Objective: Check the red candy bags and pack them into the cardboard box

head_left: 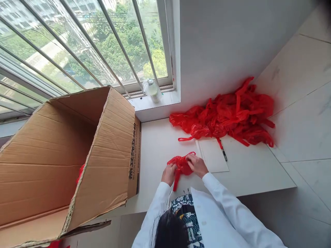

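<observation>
A crumpled red plastic bag (183, 166) lies on the white tabletop (155, 144) close in front of my body, one handle strip trailing toward me. My left hand (169, 173) is closed on the bag's left side, its fingertips partly hidden. On the other side, my right hand (197, 164) pinches the bag near its upper right edge. Just right of that hand lies an open white notebook (213, 156), with a black pen (223, 153) along its right edge.
A big heap of red plastic bags (224, 113) lies against the wall. At left stands a large open cardboard box (111, 148), with some red plastic inside. A container wrapped in clear plastic (153, 91) sits on the sill by the barred window. The table's right end meets a tiled wall.
</observation>
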Demonstrator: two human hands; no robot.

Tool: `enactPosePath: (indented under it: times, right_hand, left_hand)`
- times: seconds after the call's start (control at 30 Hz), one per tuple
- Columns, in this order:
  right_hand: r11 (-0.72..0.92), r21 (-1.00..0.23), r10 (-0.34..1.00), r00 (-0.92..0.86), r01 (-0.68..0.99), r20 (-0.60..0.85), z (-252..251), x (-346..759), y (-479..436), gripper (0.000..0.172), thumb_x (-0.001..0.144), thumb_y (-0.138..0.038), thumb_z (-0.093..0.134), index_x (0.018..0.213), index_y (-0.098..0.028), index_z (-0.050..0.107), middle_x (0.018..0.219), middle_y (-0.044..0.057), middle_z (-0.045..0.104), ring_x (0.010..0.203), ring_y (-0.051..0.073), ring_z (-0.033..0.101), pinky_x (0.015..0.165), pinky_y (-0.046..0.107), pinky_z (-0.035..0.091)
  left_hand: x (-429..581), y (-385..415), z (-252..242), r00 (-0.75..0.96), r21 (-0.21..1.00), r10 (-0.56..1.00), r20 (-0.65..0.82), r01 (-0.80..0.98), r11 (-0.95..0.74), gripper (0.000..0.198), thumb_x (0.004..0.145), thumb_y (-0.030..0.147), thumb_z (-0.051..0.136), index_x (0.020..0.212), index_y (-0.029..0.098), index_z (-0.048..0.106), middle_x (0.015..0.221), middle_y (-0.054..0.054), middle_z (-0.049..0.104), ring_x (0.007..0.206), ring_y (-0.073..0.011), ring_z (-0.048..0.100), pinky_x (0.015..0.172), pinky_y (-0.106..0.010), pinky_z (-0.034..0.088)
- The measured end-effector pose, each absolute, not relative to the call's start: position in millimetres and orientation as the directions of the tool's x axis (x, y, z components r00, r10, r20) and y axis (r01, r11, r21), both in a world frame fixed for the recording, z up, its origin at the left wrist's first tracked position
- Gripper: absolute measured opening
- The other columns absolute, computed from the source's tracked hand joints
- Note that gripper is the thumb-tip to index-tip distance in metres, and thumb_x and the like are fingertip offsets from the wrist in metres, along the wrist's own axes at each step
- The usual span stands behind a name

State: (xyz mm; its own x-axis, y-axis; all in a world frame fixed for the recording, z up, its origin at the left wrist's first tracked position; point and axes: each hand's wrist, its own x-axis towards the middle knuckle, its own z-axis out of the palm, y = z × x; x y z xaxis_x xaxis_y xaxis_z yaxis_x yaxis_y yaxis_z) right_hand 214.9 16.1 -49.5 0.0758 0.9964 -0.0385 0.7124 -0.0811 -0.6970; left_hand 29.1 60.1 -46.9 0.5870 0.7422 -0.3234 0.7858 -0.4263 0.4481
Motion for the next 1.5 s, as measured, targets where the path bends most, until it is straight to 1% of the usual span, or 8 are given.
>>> enactPosePath:
  times: [0.1, 0.23, 0.4, 0.63, 0.93, 1.07, 1.3, 1.5]
  right_hand:
    - [-0.059, -0.554, 0.983, -0.050, 0.831, -0.179, -67.1, 193.6, -7.5, 0.020, 0.079, -0.016, 0.050, 0.097, -0.021, 0.057, 0.099, 0.005, 0.059, 0.090, 0.019, 0.055, 0.078, 0.028, 0.043]
    - [-0.270, -0.394, 0.951, 0.180, 0.879, -0.250, -90.5, 162.9, -7.3, 0.045, 0.075, -0.018, 0.059, 0.119, -0.015, 0.050, 0.120, 0.015, 0.052, 0.104, 0.027, 0.051, 0.084, 0.035, 0.042]
    - [-0.374, -0.357, 0.914, 0.276, 0.856, -0.296, -88.7, 162.8, 12.6, 0.026, 0.083, -0.011, 0.043, 0.104, -0.018, 0.058, 0.095, 0.009, 0.063, 0.087, 0.021, 0.058, 0.071, 0.030, 0.041]
    - [-0.437, -0.503, 0.895, 0.418, 0.746, -0.156, -58.4, 174.0, 0.0, 0.012, 0.082, -0.019, 0.043, 0.078, -0.023, 0.053, 0.081, -0.002, 0.062, 0.075, 0.014, 0.052, 0.058, 0.023, 0.029]
    - [-0.378, -0.560, 0.923, 0.350, 0.738, -0.161, -52.0, 175.4, -0.3, 0.012, 0.081, -0.018, 0.040, 0.079, -0.022, 0.050, 0.077, -0.002, 0.060, 0.072, 0.014, 0.051, 0.058, 0.023, 0.029]
    - [-0.189, -0.568, 0.981, 0.132, 0.801, -0.140, -56.3, 173.1, 6.5, 0.022, 0.080, -0.019, 0.046, 0.102, -0.022, 0.051, 0.096, 0.002, 0.060, 0.080, 0.015, 0.054, 0.063, 0.023, 0.033]
    - [-0.144, -0.529, 0.986, 0.073, 0.837, -0.152, -61.5, 160.6, 13.6, 0.015, 0.079, -0.013, 0.046, 0.085, -0.021, 0.056, 0.084, 0.001, 0.060, 0.073, 0.014, 0.054, 0.059, 0.022, 0.031]
    - [-0.170, -0.676, 0.985, 0.121, 0.717, -0.119, -54.8, 171.8, 6.7, 0.016, 0.081, -0.017, 0.047, 0.078, -0.022, 0.062, 0.078, 0.000, 0.064, 0.070, 0.014, 0.056, 0.063, 0.023, 0.036]
  left_hand:
    - [39.5, 61.9, -63.7, 0.644, 0.441, 0.705, -0.298, 0.748, -0.496, 0.027, 0.080, 0.008, 0.049, 0.101, 0.022, 0.059, 0.108, -0.006, 0.058, 0.108, -0.0219, 0.051, 0.089, -0.035, 0.042]
    - [49.0, 66.0, -81.6, 0.649, 0.419, 0.704, -0.288, 0.747, -0.516, 0.036, 0.078, 0.003, 0.047, 0.109, 0.021, 0.056, 0.109, -0.011, 0.057, 0.106, -0.0255, 0.051, 0.088, -0.040, 0.042]
    - [40.5, 78.1, -84.3, 0.619, 0.446, 0.729, -0.292, 0.762, -0.469, 0.028, 0.081, 0.007, 0.046, 0.100, 0.021, 0.060, 0.090, -0.006, 0.063, 0.087, -0.0200, 0.059, 0.072, -0.028, 0.045]
    - [11.0, 87.1, -56.9, 0.549, 0.560, 0.812, -0.200, 0.744, -0.364, 0.014, 0.078, 0.012, 0.052, 0.081, 0.021, 0.063, 0.085, 0.000, 0.061, 0.077, -0.0124, 0.059, 0.069, -0.022, 0.043]
    - [-4.5, 73.7, -48.8, 0.495, 0.610, 0.853, -0.165, 0.731, -0.306, 0.013, 0.077, 0.009, 0.051, 0.077, 0.020, 0.059, 0.077, 0.001, 0.057, 0.072, -0.0111, 0.056, 0.067, -0.021, 0.043]
    - [-1.2, 70.3, -50.7, 0.543, 0.609, 0.823, -0.166, 0.713, -0.347, 0.015, 0.075, 0.007, 0.051, 0.080, 0.020, 0.057, 0.079, 0.002, 0.056, 0.073, -0.0110, 0.055, 0.069, -0.020, 0.043]
    - [8.3, 66.0, -49.3, 0.604, 0.567, 0.771, -0.200, 0.713, -0.412, 0.041, 0.071, 0.012, 0.058, 0.109, 0.028, 0.055, 0.100, -0.001, 0.056, 0.082, -0.0157, 0.057, 0.066, -0.023, 0.042]
    - [14.0, 71.3, -54.2, 0.588, 0.586, 0.784, -0.199, 0.713, -0.386, 0.011, 0.074, 0.020, 0.061, 0.084, 0.024, 0.062, 0.080, 0.001, 0.058, 0.068, -0.0149, 0.054, 0.058, -0.023, 0.034]
